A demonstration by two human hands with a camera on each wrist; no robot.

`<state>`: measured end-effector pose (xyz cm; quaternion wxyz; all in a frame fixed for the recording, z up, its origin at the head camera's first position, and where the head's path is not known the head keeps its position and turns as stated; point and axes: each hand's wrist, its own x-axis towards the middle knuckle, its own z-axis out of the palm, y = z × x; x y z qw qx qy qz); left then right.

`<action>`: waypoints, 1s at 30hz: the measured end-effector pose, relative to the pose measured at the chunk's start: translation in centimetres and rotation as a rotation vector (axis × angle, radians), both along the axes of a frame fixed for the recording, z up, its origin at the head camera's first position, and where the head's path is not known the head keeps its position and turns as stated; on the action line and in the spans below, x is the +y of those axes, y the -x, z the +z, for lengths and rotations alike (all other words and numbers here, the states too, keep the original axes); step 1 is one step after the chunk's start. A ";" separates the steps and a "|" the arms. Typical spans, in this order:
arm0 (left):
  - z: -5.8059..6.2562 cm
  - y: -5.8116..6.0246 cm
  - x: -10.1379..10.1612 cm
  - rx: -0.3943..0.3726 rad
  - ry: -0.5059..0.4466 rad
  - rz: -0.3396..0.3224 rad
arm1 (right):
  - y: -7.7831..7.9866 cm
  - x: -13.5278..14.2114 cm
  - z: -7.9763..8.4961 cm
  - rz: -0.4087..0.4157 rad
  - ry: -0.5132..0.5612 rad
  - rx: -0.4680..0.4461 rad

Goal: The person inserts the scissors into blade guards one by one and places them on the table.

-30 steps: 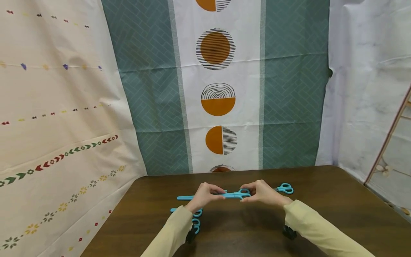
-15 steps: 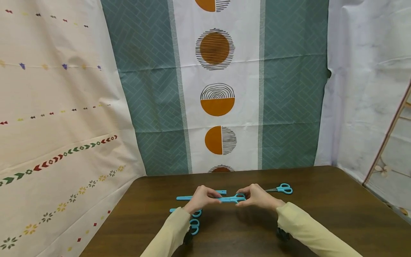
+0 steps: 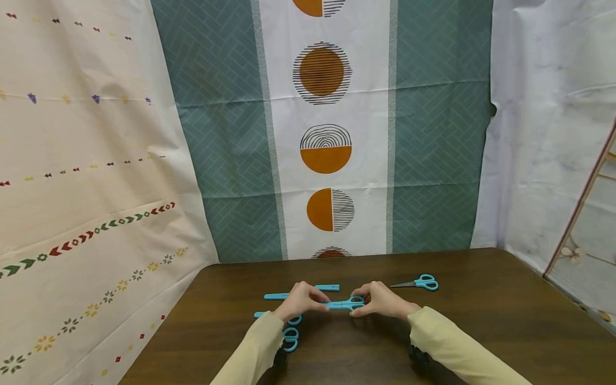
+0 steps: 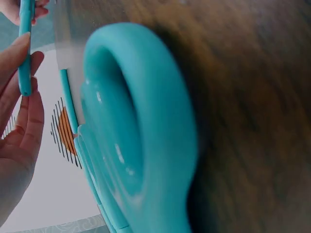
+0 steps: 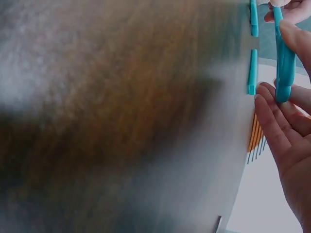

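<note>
Both hands share one pair of light blue scissors (image 3: 341, 305), held level above the table with light blue over the blade end. My left hand (image 3: 299, 301) pinches that end between thumb and fingers. At the other side, my right hand (image 3: 385, 301) grips the finger loops. In the left wrist view, the left fingertips (image 4: 35, 60) close on the light blue piece, whose end pokes out below them. The right wrist view shows the right thumb and fingers around the handle (image 5: 284, 68). Fingers hide part of the scissors.
Two light blue blade covers (image 3: 328, 287) lie behind the hands. Uncovered scissors (image 3: 425, 282) with a grey blade lie to the right. More scissors handles (image 3: 291, 339) lie by the left forearm, partly hidden; one large loop (image 4: 167, 121) fills the left wrist view.
Both hands have shifted left and slightly nearer with the scissors, the right hand more so. The grey blade of the scissors on the right has come into view.
</note>
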<state>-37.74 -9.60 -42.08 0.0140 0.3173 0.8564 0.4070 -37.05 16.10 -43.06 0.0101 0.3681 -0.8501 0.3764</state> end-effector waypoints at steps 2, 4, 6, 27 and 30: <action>-0.1 0.1 0.0 0.006 0.013 -0.010 | 0.0 0.0 -0.2 -0.005 -0.007 0.005; -0.1 0.1 0.1 0.010 0.017 -0.022 | 0.0 0.0 -0.4 -0.004 -0.011 0.008; -0.2 0.2 0.1 0.011 0.024 -0.032 | 0.0 0.0 -0.5 0.002 -0.011 0.016; -1.0 0.9 0.0 -0.002 0.094 -0.022 | 0.5 -0.7 -1.2 -0.023 -0.086 0.053; -1.0 0.9 0.1 -0.013 0.096 -0.020 | 0.5 -0.9 -1.2 -0.030 -0.090 0.043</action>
